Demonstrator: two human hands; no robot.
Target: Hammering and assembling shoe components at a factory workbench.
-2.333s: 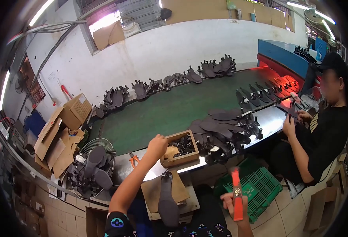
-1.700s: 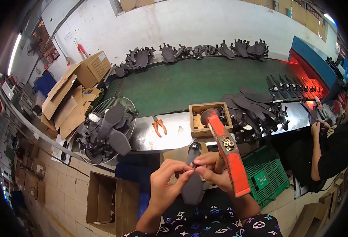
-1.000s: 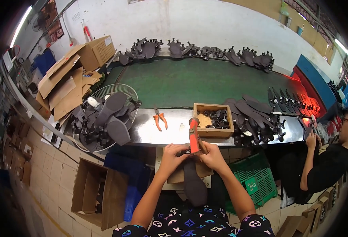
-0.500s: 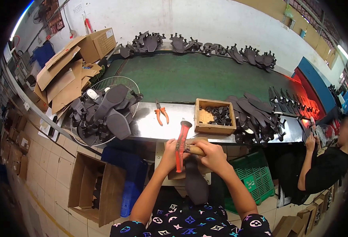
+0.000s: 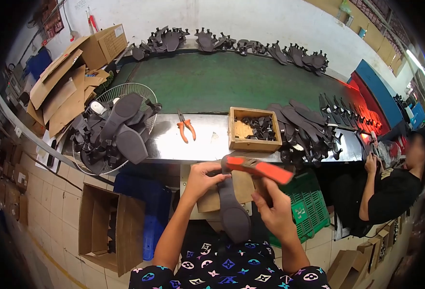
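Observation:
A dark grey shoe sole (image 5: 233, 212) stretches toward my lap, its narrow end on a worn block (image 5: 243, 185) below the bench edge. My left hand (image 5: 204, 181) is closed at that narrow end, thumb against it; whatever small part may sit under the fingers is hidden. Just to the right, my right hand (image 5: 275, 212) grips a hammer (image 5: 263, 170) with a red head. Its handle is mostly hidden by head and hand, and the head passes over the sole's narrow end. Whether it touches the sole, I cannot tell.
Orange-handled pliers (image 5: 185, 127) lie on the metal bench beside a wooden box (image 5: 232, 139) of small black heels. A wire basket (image 5: 147, 91) holds more soles at left; others pile up at right. A green crate (image 5: 309, 207) and a cardboard box (image 5: 133, 231) flank me. A co-worker (image 5: 391, 192) sits at right.
The hammer has turned from upright to lying crosswise over the sole. My right hand has moved right and lower. My left hand has come away from the hammer and now holds the sole's end.

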